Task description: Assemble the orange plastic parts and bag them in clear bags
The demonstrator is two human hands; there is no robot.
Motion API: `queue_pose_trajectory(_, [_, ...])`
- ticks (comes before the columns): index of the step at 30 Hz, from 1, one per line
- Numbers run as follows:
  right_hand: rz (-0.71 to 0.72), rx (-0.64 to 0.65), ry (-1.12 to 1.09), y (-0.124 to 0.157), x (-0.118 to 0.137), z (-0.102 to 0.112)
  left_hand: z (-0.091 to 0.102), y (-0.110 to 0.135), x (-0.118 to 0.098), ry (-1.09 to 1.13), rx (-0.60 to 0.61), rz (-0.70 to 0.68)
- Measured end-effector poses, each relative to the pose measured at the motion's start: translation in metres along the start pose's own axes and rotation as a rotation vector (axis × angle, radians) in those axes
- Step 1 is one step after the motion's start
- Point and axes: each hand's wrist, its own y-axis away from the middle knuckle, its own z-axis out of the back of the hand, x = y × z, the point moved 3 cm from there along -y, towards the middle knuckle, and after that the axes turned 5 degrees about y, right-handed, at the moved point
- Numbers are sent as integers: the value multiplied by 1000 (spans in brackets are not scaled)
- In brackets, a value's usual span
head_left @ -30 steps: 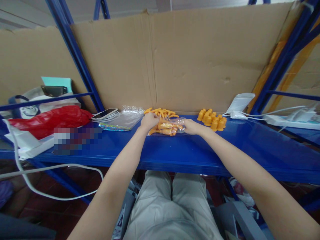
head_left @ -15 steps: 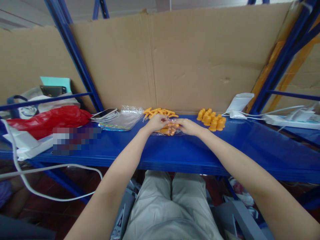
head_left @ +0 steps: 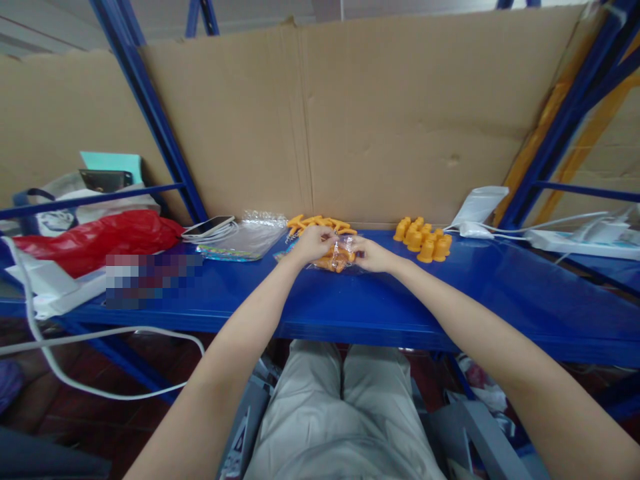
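Hands closer together over a clear bag of orange pieces

Compared with one second ago, the person's left hand (head_left: 315, 245) has shifted rightward and the right hand (head_left: 373, 255) slightly leftward, so the clear bag (head_left: 336, 261) between them looks more bunched. It lies at mid-shelf, near the person. The right hand's thumb and fingers pinch the bag's right side. The left hand's fingers curl inward at its left side; whether they pinch the plastic cannot be told.

Coloured print edges a stack of clear sleeves (head_left: 250, 241) left of the hands, too small to read. Farther left, a pale bag (head_left: 56, 221) bears a dark blue mark, also unreadable. A pixelated patch (head_left: 150, 280) covers part of the shelf's left side.

Just behind the left hand, which partly hides them, lie loose orange pieces (head_left: 327, 222). To the right, well apart from the hands, stands a cluster of orange cups (head_left: 425, 241), with a white packet (head_left: 483, 208) and a white power strip (head_left: 585, 241) beyond. Beside the sleeves is a phone (head_left: 214, 227) on coiled white cable; left of that, a crumpled red plastic bag (head_left: 100, 241). A thick white cable (head_left: 120, 395) loops below the blue shelf (head_left: 350, 307). Brown cardboard (head_left: 375, 120) closes off the back.
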Motion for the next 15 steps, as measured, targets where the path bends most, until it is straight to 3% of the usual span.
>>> queue_pose_trajectory(5, [1, 50, -34, 3, -4, -2, 4, -3, 1, -30, -66, 16])
queue_pose_trajectory(9, [-23, 53, 13, 3, -3, -3, 21, 0, 18, -254, -135, 327])
queue_pose_trajectory(12, [-42, 65, 32, 2, 1, -3, 29, 5, 35, -381, -30, 559])
queue_pose_trajectory(15, [-54, 72, 38, 2, 4, -2, 28, 6, 45, -401, 98, 583])
